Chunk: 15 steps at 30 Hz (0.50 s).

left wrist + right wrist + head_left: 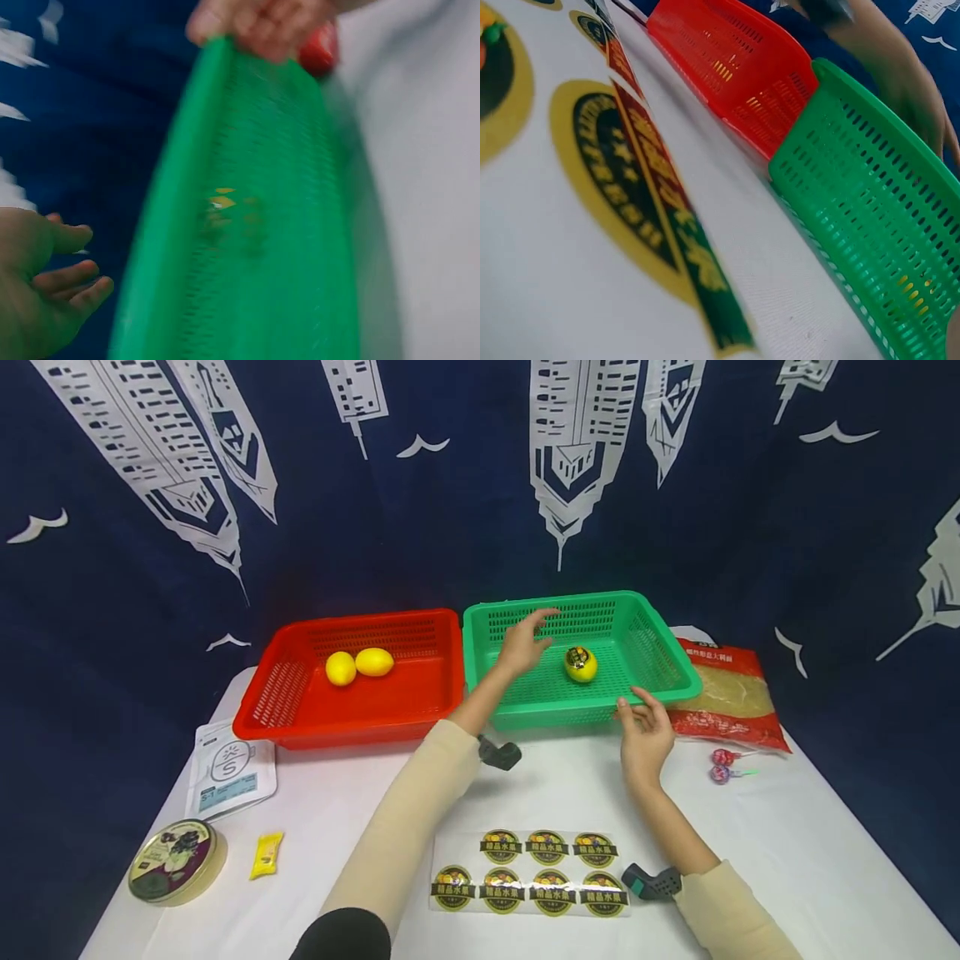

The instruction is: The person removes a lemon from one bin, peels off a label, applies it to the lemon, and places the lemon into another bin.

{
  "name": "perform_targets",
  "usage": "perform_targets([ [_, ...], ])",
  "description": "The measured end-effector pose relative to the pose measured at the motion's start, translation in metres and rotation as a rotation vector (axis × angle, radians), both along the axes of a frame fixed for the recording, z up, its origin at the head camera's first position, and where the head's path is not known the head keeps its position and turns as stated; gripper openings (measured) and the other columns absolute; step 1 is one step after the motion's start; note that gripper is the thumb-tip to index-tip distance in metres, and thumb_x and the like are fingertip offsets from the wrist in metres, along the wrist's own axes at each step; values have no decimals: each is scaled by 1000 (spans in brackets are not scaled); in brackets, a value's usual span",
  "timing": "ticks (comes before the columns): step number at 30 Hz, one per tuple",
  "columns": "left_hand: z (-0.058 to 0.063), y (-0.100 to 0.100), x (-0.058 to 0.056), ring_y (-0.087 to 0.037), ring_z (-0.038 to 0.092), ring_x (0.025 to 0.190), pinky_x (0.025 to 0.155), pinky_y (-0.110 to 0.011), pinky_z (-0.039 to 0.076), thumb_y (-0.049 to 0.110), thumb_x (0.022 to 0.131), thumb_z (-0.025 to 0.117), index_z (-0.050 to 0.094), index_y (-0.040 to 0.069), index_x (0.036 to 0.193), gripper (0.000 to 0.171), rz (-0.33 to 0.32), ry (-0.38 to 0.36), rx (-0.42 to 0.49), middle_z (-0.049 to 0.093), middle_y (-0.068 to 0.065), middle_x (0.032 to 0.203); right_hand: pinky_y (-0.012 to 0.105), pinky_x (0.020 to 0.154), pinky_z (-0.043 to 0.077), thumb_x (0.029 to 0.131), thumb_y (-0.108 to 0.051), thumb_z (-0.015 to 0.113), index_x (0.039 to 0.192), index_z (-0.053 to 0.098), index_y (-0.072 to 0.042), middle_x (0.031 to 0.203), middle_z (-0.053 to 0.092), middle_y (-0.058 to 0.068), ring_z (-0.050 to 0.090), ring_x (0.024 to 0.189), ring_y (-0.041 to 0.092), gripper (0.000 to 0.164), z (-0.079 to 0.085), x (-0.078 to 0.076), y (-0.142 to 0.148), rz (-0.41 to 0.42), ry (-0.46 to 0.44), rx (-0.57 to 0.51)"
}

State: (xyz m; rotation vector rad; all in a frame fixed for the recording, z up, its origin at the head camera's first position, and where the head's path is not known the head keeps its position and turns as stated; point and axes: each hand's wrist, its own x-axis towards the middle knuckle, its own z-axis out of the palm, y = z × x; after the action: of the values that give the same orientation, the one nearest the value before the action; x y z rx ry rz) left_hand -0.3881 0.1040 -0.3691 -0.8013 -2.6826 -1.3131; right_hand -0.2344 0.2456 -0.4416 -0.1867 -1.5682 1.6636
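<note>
My left hand (525, 643) is over the left part of the green basket (555, 703), its fingers loosely bent and holding nothing. In the left wrist view that hand (45, 285) is beside the basket's rim. My right hand (647, 745) is at the front rim near the right corner; in the left wrist view, its thumb and curled fingers (277, 30) grip the rim. One lemon (581, 665) with a round black-and-gold sticker (578, 657) lies in the green basket. Through the right wrist view's basket wall (862, 202), only bits of yellow show.
Left of the green basket stands a red basket (352, 731) with two lemons (357, 667). A sticker sheet (528, 872) lies in front. A red noodle bag (731, 693) and two lollipops (722, 765) are right; a white pouch (232, 768), round tin (176, 862) and yellow packet (266, 855) left.
</note>
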Motion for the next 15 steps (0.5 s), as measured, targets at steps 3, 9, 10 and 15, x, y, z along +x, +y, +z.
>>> perform_targets([
  [3, 17, -46, 25, -19, 54, 113, 89, -25, 48, 10, 88, 63, 51, 17, 131, 45, 26, 41, 199, 57, -8, 123, 17, 59, 47, 86, -6, 65, 113, 59, 7, 71, 59, 0, 54, 63, 9, 31, 3, 0, -1, -47, -21, 29],
  [9, 21, -153, 88, -22, 54, 114, 94, -30, 45, 11, 88, 63, 52, 11, 131, 44, 50, 180, 455, 59, -14, 121, 19, 54, 37, 87, -5, 63, 107, 54, 11, 65, 54, 1, 45, 58, 7, 27, 15, 5, -19, -80, 37, 116],
  [10, 17, -171, 98, -23, 56, 112, 93, -32, 46, 11, 88, 63, 53, 10, 131, 44, 85, 215, 474, 60, -15, 118, 20, 56, 37, 87, -3, 63, 105, 53, 13, 65, 54, 2, 45, 59, 7, 26, 17, 5, -23, -63, 71, 133],
  [15, -15, -234, 137, -18, 59, 89, 83, -20, 49, 15, 89, 62, 56, 13, 127, 39, 452, 284, 497, 63, -11, 95, 21, 62, 40, 83, 7, 62, 98, 53, 17, 68, 56, 14, 49, 66, 9, 20, 37, -4, -51, 31, 212, 287],
])
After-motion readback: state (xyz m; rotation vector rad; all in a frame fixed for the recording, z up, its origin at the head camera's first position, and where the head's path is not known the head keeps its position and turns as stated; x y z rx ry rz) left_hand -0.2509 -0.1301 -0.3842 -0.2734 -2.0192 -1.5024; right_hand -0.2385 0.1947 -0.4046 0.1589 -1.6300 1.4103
